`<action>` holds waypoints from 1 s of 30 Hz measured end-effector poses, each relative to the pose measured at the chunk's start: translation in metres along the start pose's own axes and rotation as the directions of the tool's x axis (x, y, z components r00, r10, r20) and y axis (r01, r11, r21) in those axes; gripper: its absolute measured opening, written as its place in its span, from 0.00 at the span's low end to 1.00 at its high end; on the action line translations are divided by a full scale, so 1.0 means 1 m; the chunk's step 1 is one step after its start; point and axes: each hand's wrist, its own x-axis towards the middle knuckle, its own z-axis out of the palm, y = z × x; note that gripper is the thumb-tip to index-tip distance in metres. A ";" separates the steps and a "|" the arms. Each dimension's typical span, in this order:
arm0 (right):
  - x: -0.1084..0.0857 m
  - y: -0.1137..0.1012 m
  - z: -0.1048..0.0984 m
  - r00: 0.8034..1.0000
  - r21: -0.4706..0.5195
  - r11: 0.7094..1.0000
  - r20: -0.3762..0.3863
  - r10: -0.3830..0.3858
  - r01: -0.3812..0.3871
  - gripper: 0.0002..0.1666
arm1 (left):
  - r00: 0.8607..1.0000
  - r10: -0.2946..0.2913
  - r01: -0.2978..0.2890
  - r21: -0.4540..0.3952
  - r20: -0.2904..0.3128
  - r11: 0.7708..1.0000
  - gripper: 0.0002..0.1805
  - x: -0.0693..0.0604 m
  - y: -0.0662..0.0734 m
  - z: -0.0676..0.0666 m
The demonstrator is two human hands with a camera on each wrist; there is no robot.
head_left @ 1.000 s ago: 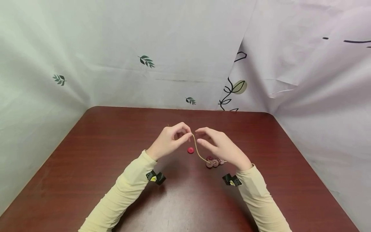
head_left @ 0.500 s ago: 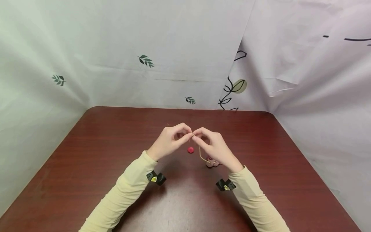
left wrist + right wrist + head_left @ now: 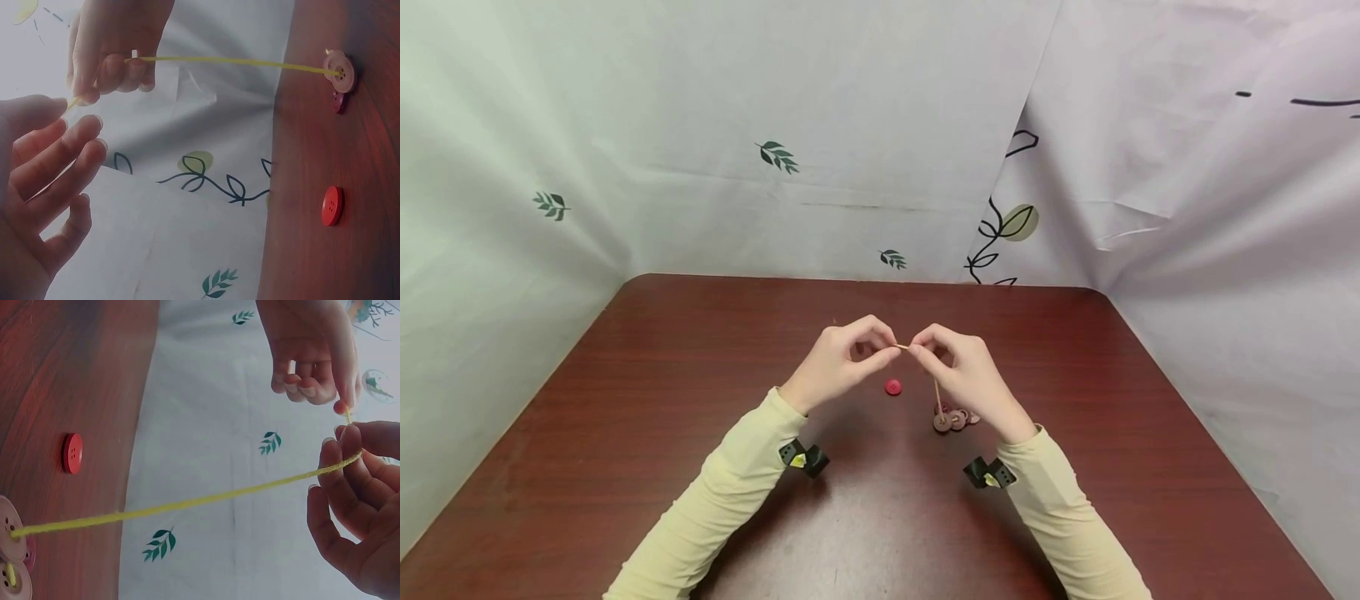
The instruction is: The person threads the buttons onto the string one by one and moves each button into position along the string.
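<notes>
Between thumb and index finger my left hand (image 3: 846, 358) pinches the end of a yellow string (image 3: 187, 503). A short way to the right, my right hand (image 3: 966, 367) pinches the same string, leaving a short stretch taut between both sets of fingertips. From the right fingers the string runs down through a hole in a dusty-pink button (image 3: 341, 72). Several pink and plum buttons (image 3: 957, 421) lie bunched there on the table, some with string through their holes. A single red button (image 3: 892, 387) lies flat below the hands, apart from the string.
The dark red-brown table (image 3: 700, 350) has rounded far corners. Behind it hangs a pale curtain (image 3: 865, 108) with leaf prints. Small black devices (image 3: 988, 473) are strapped to both sleeved wrists.
My right hand has come in to the left hand, pinched the string, then drawn slightly back to the right with it. The left hand has stayed nearly still. The red button has not moved.
</notes>
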 end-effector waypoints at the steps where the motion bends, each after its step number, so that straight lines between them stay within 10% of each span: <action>1: 0.000 0.000 -0.001 1.000 0.000 1.000 0.000 0.000 0.000 0.03 | 1.000 -0.002 0.002 0.000 0.000 1.000 0.06 0.000 -0.001 0.000; 10: 0.000 -0.001 -0.005 1.000 0.014 1.000 0.012 0.021 -0.021 0.03 | 0.983 -0.156 0.154 0.027 0.094 0.988 0.08 -0.001 -0.015 0.005; 15: 0.001 0.001 -0.007 0.999 0.013 1.000 0.033 0.023 -0.024 0.04 | 0.936 -0.237 0.223 0.081 0.261 0.971 0.15 -0.003 -0.024 0.009; 23: 0.001 0.002 -0.008 0.998 -0.002 1.000 0.052 0.022 -0.022 0.03 | 0.878 -0.221 0.140 0.215 0.425 0.967 0.18 -0.007 -0.040 0.019; 30: 0.001 0.003 -0.009 0.997 -0.015 0.999 0.073 0.031 -0.030 0.03 | 0.798 -0.255 0.103 0.293 0.546 0.951 0.23 -0.011 -0.046 0.025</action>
